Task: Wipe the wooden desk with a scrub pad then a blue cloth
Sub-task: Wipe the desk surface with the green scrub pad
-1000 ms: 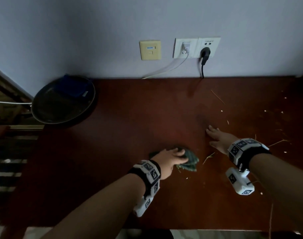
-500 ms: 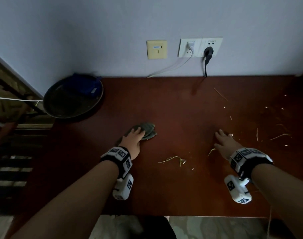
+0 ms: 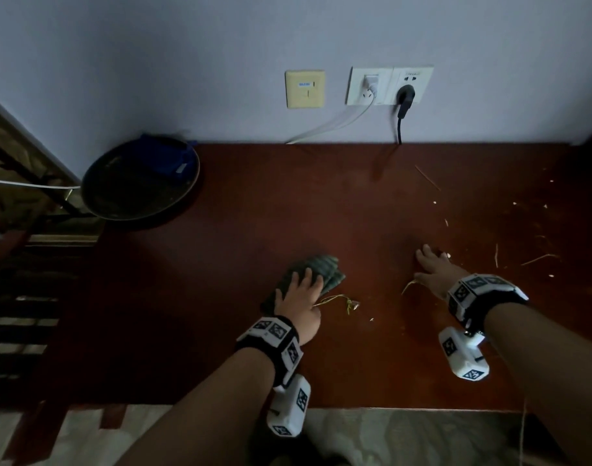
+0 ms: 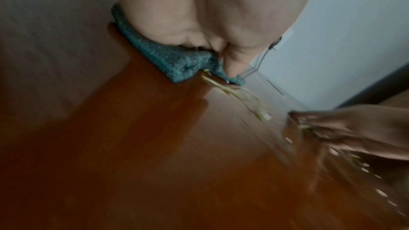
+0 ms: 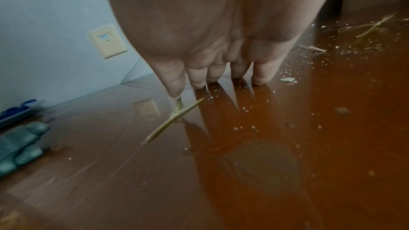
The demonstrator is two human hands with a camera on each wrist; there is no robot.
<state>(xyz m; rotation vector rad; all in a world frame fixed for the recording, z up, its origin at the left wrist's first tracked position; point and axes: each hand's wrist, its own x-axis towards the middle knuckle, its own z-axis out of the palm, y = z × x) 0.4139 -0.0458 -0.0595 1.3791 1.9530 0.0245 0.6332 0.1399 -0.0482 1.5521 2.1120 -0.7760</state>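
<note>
A green ribbed scrub pad (image 3: 318,267) lies on the dark red wooden desk (image 3: 288,203), near its middle. My left hand (image 3: 301,290) presses flat on the pad with straight fingers; the left wrist view shows the pad (image 4: 172,59) under my palm. My right hand (image 3: 432,264) rests on the desk to the right, and its straight fingers (image 5: 221,74) touch the wood. The blue cloth (image 3: 163,156) lies in a dark round dish (image 3: 119,203) at the back left corner. A yellow straw strand (image 3: 335,301) lies just right of the pad.
Straw bits and crumbs (image 3: 537,257) are scattered over the right part of the desk. Another straw (image 5: 175,116) lies at my right thumb. Two cables (image 3: 399,129) run from wall sockets down behind the desk. The front edge is near my wrists.
My left hand slid the pad left and away, then back right to the yellow strand. My right hand stayed put on the desk.
</note>
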